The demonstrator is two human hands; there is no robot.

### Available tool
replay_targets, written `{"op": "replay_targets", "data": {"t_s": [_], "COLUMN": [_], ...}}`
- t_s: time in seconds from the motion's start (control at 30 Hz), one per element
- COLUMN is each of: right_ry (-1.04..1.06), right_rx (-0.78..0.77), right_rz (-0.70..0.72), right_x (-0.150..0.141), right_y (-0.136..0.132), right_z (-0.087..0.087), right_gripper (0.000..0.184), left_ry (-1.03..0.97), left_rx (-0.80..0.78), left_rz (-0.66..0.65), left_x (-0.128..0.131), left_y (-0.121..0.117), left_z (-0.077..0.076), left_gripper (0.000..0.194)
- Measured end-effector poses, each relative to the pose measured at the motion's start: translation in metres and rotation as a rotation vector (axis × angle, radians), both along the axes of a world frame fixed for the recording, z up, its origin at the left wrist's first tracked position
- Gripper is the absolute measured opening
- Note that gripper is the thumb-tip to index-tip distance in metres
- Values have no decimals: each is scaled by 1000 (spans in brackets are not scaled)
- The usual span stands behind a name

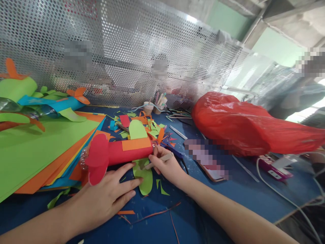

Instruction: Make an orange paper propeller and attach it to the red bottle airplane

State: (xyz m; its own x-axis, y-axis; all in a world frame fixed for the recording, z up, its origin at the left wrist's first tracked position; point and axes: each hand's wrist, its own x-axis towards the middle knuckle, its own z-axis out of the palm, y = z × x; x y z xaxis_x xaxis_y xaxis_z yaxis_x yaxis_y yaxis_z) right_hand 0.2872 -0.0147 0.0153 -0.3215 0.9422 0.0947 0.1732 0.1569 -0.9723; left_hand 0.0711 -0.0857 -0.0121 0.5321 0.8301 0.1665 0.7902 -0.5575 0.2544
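Observation:
A toy plane made from a clear plastic bottle wrapped in red paper lies on its side in front of me. It has a red paper propeller at the left end and an orange strip along its body. Light green wings stick out from it; the near wing lies flat toward me. My left hand rests beside the body, fingers spread, fingertips at the near wing's edge. Pinched in my right hand is a pale marker, its tip down at the near wing.
Coloured paper sheets are stacked at the left, under other bottle planes. Paper scraps, a blue glue gun and cups of pens stand behind. A phone, a red plastic bag and a white cable lie right.

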Motion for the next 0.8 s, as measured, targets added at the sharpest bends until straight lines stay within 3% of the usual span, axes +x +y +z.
{"op": "replay_targets", "data": {"t_s": [0.8], "right_ry": [-5], "right_rx": [-13], "right_rz": [41], "right_x": [2], "right_y": [3], "right_z": [-2], "right_gripper": [24], "left_ry": [19], "left_rx": [-34], "left_rz": [-5], "left_x": [1], "left_y": [0], "left_z": [3], "left_gripper": [39]}}
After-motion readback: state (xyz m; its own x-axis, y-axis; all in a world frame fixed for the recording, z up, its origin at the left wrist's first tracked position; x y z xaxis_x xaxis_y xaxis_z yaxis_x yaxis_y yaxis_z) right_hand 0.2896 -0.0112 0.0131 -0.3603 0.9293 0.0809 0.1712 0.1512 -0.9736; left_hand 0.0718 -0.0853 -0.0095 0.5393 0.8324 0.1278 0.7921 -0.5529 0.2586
